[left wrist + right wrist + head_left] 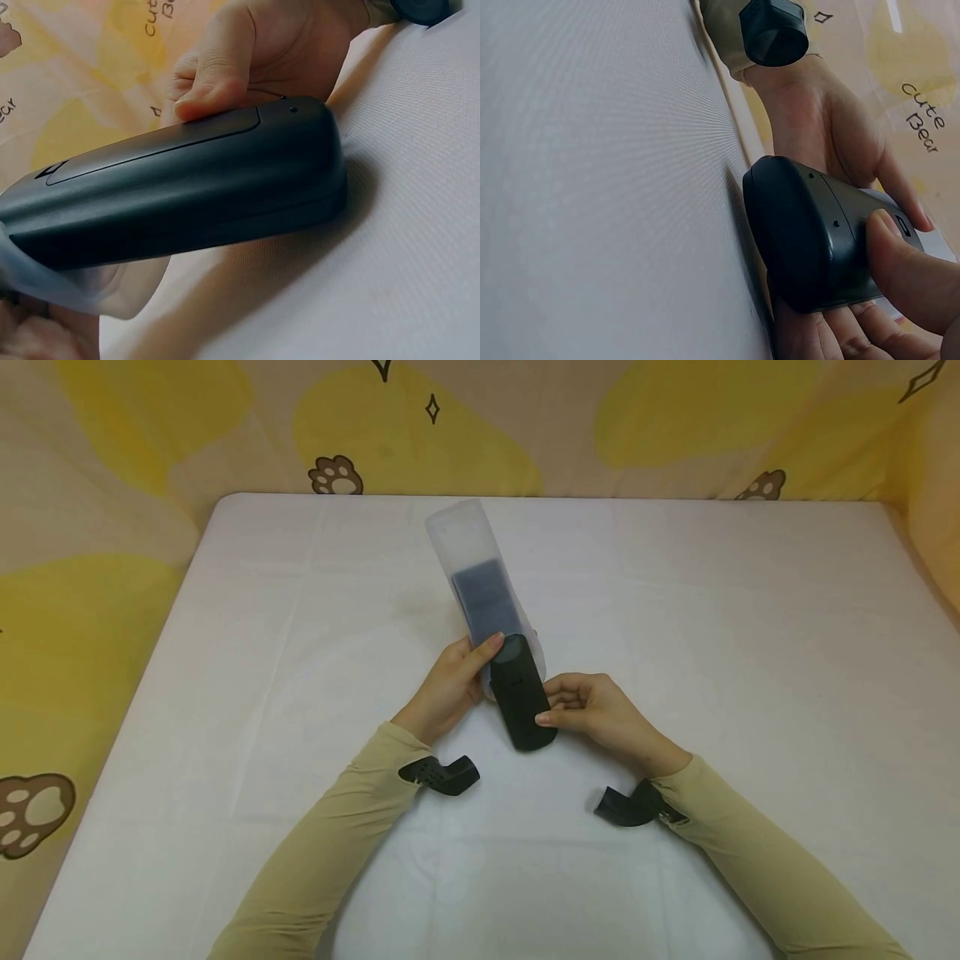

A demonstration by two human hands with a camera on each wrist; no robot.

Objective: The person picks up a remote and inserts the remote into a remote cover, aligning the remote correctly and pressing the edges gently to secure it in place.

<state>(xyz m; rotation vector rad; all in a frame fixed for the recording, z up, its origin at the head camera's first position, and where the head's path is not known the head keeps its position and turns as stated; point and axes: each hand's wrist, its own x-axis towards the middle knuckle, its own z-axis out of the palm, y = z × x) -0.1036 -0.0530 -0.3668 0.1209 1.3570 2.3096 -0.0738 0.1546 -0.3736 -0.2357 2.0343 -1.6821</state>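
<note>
A black remote control (pixel 522 693), its battery-cover side facing up, lies partly inside a translucent sleeve (pixel 456 531). Through the sleeve its covered half looks blue-grey. My left hand (pixel 448 689) grips the sleeve near its mouth, thumb on top beside the remote; in the left wrist view, some left fingers (pixel 41 334) show under the sleeve. On the other side, my right hand (pixel 603 714) pinches the bare lower end of the remote, thumb on its upper face. The right wrist view shows the rounded end of the remote (pixel 802 240) above the cloth.
A white cloth covers the table (pixel 750 652). Behind it hangs a yellow and cream curtain (pixel 675 410) with paw prints. Black wrist cameras (pixel 450 775) stick out from both sleeve cuffs.
</note>
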